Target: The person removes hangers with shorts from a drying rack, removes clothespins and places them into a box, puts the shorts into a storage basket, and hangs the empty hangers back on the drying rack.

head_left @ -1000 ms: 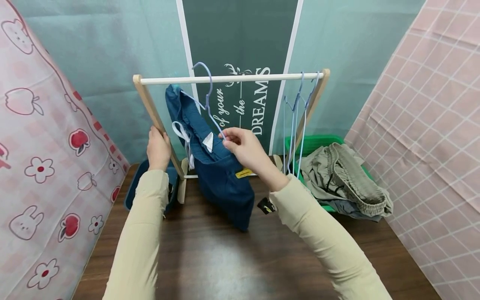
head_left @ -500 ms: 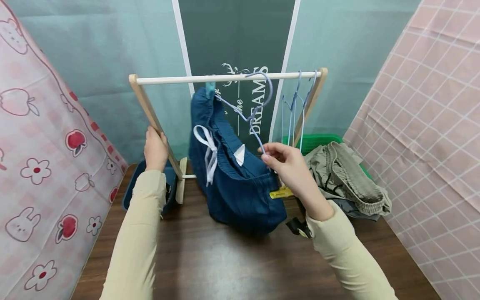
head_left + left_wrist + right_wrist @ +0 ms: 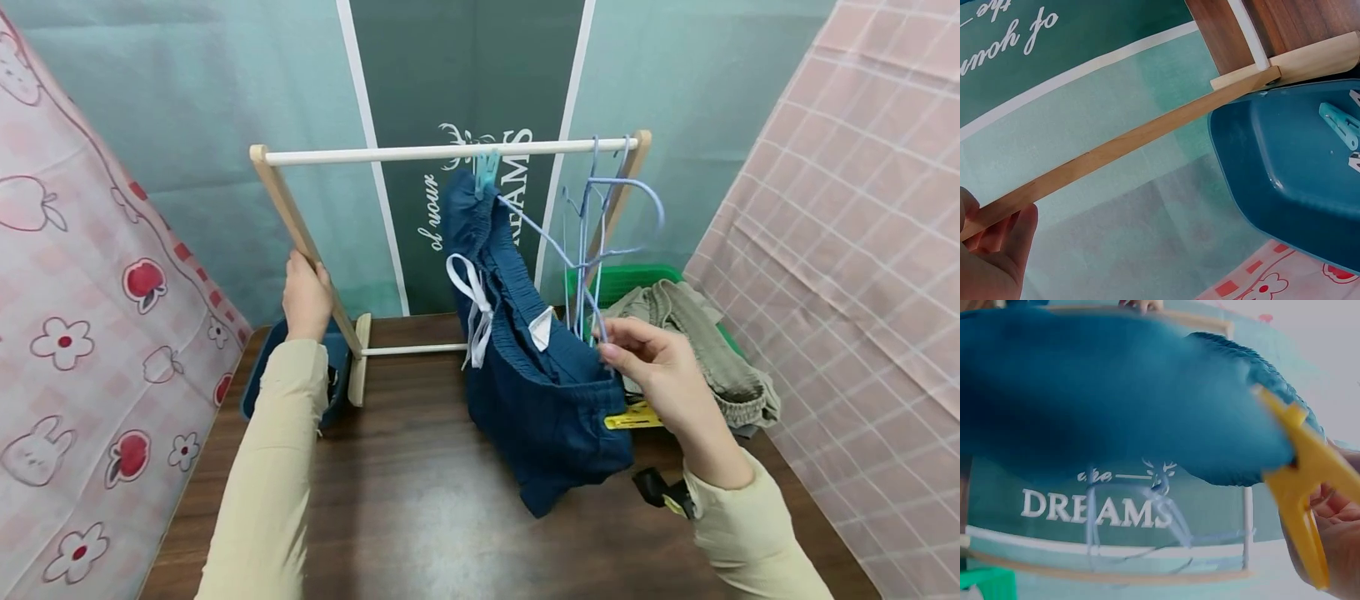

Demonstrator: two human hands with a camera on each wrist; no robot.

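My left hand [image 3: 306, 296] grips the left wooden post [image 3: 285, 200] of a small clothes rack. My right hand [image 3: 663, 371] pinches one arm of a lilac hanger [image 3: 547, 237], whose hook points right, below the rack's bar. Dark blue drawstring pants [image 3: 540, 433] hang from this hanger, waistband up, tilted down toward the right. A teal clothespin [image 3: 486, 172] fastens the waistband's far left end. At the end near my right hand sits a yellow clothespin [image 3: 632, 416], large in the right wrist view, where the blue fabric [image 3: 1116, 394] is blurred.
Several bare hangers [image 3: 583, 225] hang at the right end of the white bar [image 3: 420, 153]. Behind them, a green basket [image 3: 637, 279] holds grey-green clothes [image 3: 690, 350]. At left, a blue bin [image 3: 1285, 169] contains clothespins [image 3: 1340, 125]. Patterned cloths stand on both sides.
My right hand has carried the hanger and pants to the right, away from the left post. The hook has turned to point right. My left hand stays on the post.
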